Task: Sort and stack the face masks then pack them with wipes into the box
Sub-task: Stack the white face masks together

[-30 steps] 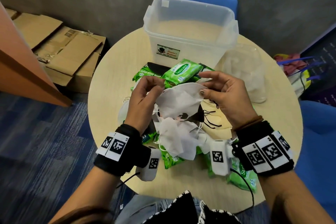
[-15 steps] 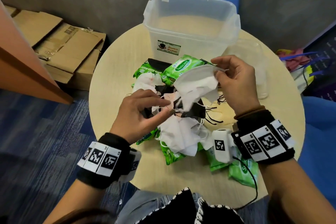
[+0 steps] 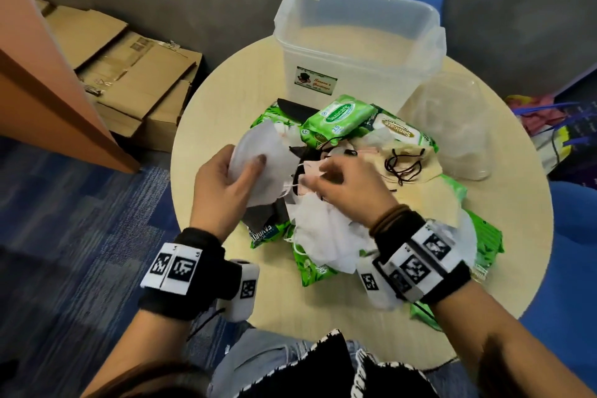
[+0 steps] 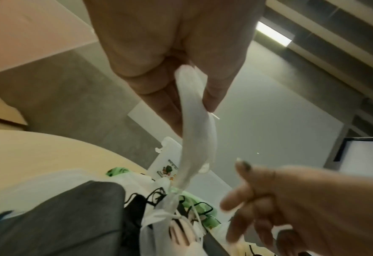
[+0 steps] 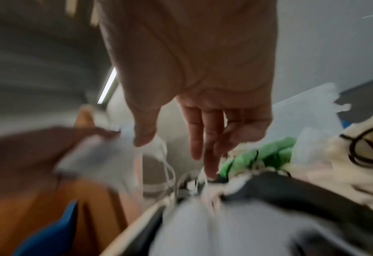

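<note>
Head view: the left hand (image 3: 226, 181) holds a white face mask (image 3: 261, 158) above the left part of the pile, thumb on top and fingers beneath it. The right hand (image 3: 345, 191) reaches into the heap of masks (image 3: 326, 229) at the centre of the round tabletop (image 3: 226, 84); its fingers are bent at a pale pink mask (image 3: 311, 168), but whether they grip it cannot be told. Green wipes packs (image 3: 339, 115) lie among and under the masks. The clear plastic box (image 3: 358, 42) stands open at the far edge of the tabletop, its clear lid (image 3: 458, 126) lying to its right. Flattened cardboard (image 3: 129, 68) rests on the floor to the left.

Left wrist view: the left hand (image 4: 170, 57) pinches the white face mask (image 4: 196, 131) between thumb and fingers; the mask hangs down to the pile. The right hand (image 4: 290, 207) is seen at lower right with curled fingers.

Right wrist view: blurred. The right hand (image 5: 194, 83) points its fingers (image 5: 209, 155) down into white ear loops (image 5: 168, 166) and masks; no firm grasp is discernible.
</note>
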